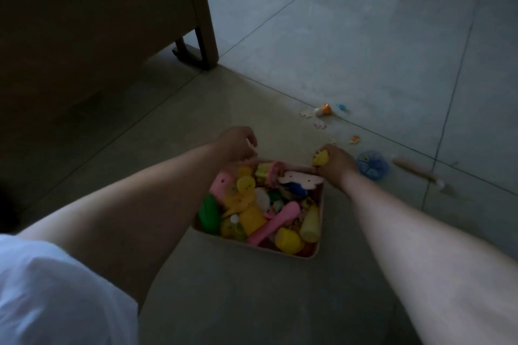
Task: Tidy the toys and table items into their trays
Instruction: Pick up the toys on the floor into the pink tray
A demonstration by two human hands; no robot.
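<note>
White sleeve [50,294] fills the near-left corner, and both bare forearms reach from it toward the tiled floor [350,45]. Between the forearms stands the toy tray [315,251], a shallow square box heaped with plastic pieces: a green shape [209,214] at its left edge, a pink handle-like toy [276,223] across the middle, a yellow cup [288,241] near the near-right corner and a pale bottle [311,223] along the right wall. Left hand [238,144] hovers over the tray's far-left corner, its fingers [251,138] curled downward just above the heap; whether they hold anything cannot be told. Right hand [336,162] sits at the tray's far-right corner, fingers wrapped round a small yellow toy [321,157], which projects leftward from the grip, just above a white flat cut-out [301,179] lying on the heap. Loose on the floor, right of the tray: a blue round toy [371,165] just beside the right hand, a wooden rolling pin [417,172] farther right, and, farther off, an orange-and-white toy [323,109] among scattered small puzzle pieces [319,124]. Dark furniture [98,22] occupies the far left.
</note>
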